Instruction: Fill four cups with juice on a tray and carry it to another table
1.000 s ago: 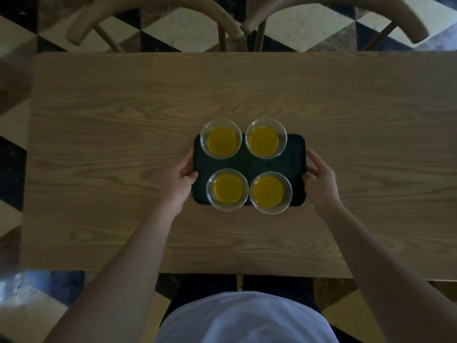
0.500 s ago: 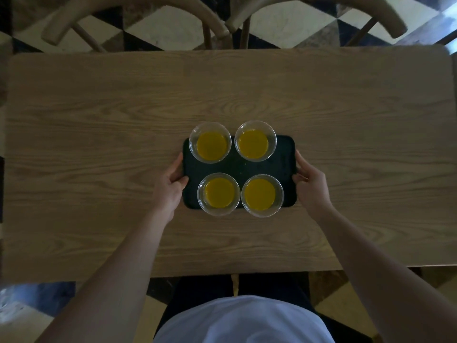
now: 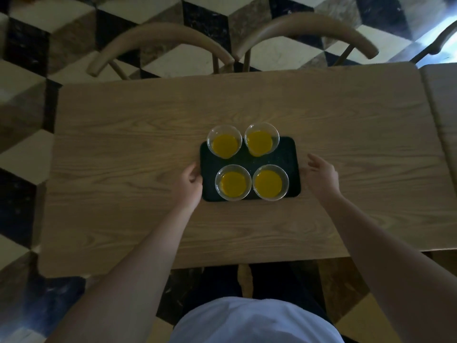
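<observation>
1. Since half a second ago my right hand (image 3: 321, 175) has come off the tray's right edge and now hangs just beside it, fingers spread and loosely curved, gripping nothing; my left hand (image 3: 189, 185) stays at the left edge.
2. From the head view, my left hand is curled against the left rim of the tray (image 3: 288, 154), thumb toward the top of the rim; the fingers are partly hidden, so I cannot tell whether they clamp it or only rest against it.
3. My forearms reach forward from the bottom corners of the view and converge toward the tray, wrists roughly straight, the right palm turned inward toward the tray's side.
4. My dark tray lies flat on the wooden table (image 3: 123, 149), a little right of its centre.
5. Four clear cups stand upright on it in two rows, each holding orange juice: the far-left cup (image 3: 224, 141), the far-right cup (image 3: 261, 139), the near-left cup (image 3: 233, 182) and the near-right cup (image 3: 270, 182).
6. The two far cups overhang the tray's far edge in this view; the near pair sit close together by the near edge.
7. Two curved wooden chair backs (image 3: 160, 35) stand beyond the table's far side on a chequered floor (image 3: 24, 107).
</observation>
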`<state>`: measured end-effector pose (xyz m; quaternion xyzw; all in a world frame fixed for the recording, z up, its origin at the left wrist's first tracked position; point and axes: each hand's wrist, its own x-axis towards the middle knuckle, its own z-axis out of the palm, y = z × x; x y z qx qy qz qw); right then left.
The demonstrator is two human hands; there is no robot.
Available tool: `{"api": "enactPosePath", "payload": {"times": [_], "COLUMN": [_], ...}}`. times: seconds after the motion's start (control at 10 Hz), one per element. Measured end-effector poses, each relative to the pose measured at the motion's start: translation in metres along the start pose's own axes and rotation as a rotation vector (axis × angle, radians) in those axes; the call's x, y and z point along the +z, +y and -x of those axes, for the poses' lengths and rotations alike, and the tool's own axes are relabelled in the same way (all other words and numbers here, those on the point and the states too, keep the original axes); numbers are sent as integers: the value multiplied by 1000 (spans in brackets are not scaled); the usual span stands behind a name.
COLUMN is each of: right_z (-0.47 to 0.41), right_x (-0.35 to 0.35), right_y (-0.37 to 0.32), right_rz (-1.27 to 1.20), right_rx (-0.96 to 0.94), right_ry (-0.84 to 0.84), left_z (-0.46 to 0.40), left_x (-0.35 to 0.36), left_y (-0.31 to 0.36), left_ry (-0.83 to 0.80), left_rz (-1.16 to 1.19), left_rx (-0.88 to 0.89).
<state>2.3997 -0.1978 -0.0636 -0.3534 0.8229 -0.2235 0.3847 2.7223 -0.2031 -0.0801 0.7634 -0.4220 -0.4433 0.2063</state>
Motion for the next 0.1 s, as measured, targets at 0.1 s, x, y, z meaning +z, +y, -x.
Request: {"api": "enactPosePath", "payload": {"times": [0.1], "right_z": [19], "right_x": [-12], "right_y": [1], "right_rz": [44], "right_rx": [-43], "right_ry": [-22], "left_z": [22], "left_x": [-3], "left_y": [3], "left_ry": [-5], "left_rz": [-56], "left_rx": [17]}}
